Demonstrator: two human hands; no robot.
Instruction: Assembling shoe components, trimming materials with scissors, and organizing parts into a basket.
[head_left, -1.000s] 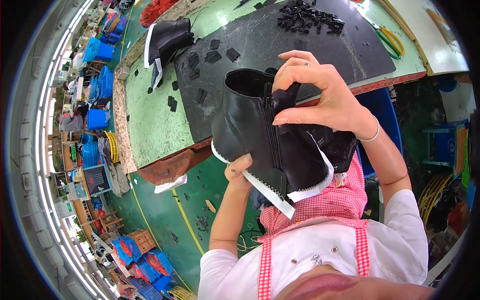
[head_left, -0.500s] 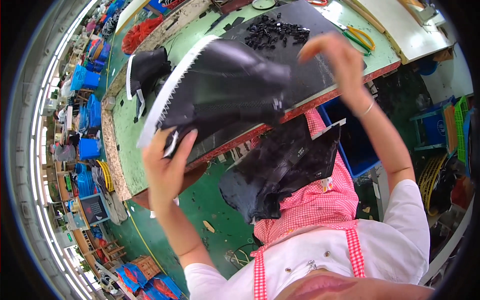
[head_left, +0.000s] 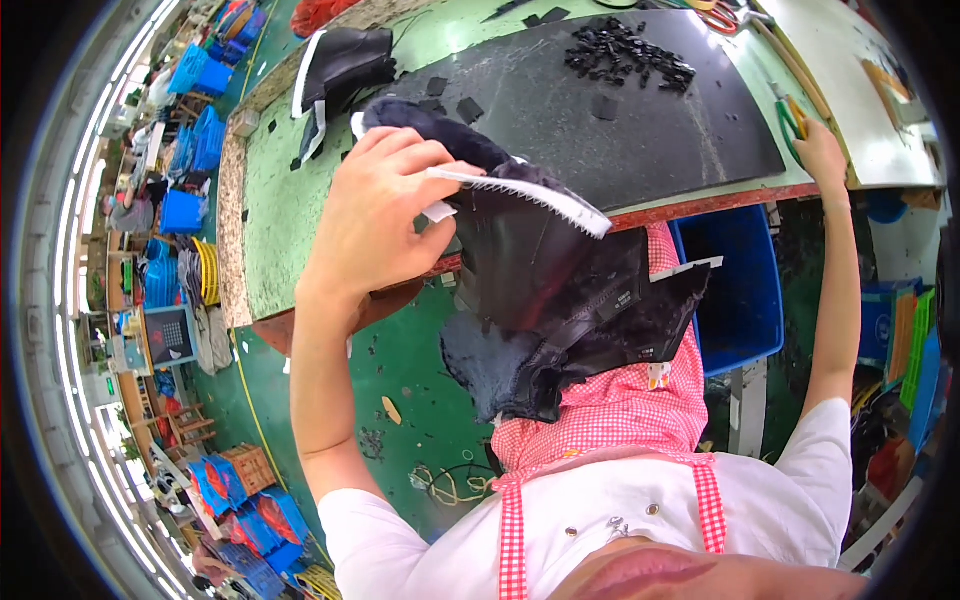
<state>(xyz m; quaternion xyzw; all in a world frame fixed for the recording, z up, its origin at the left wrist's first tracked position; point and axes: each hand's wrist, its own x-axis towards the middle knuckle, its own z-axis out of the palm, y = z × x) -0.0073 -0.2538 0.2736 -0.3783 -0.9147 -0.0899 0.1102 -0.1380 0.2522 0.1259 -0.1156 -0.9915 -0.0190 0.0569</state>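
Whereas your left hand (head_left: 378,205), between ten and eleven o'clock of the view's centre, pinches one black boot (head_left: 450,132) by its white-edged margin between thumb and bent fingers, your right hand (head_left: 823,158), at two o'clock, reaches one pair of scissors (head_left: 796,112); whether its fingers are closed on the handles cannot be told. The held boot lies near twelve o'clock, partly over the near edge of one worktable (head_left: 278,225), its fuzzy dark lining uppermost and its white strip toothed in a zigzag. A second boot (head_left: 348,65), smooth and black, lies on its side at eleven o'clock. One heap of small glossy black pieces (head_left: 630,55), too many to count, rests at one o'clock on one flat, scuffed black mat (head_left: 660,130); at least three thin black rectangles (head_left: 470,110) lie to its left. Across your lap, at four o'clock, rest black uppers (head_left: 610,325), their number unclear, over one red-and-white checked apron (head_left: 630,420). One rectangular blue bin (head_left: 768,300) stands at three o'clock.
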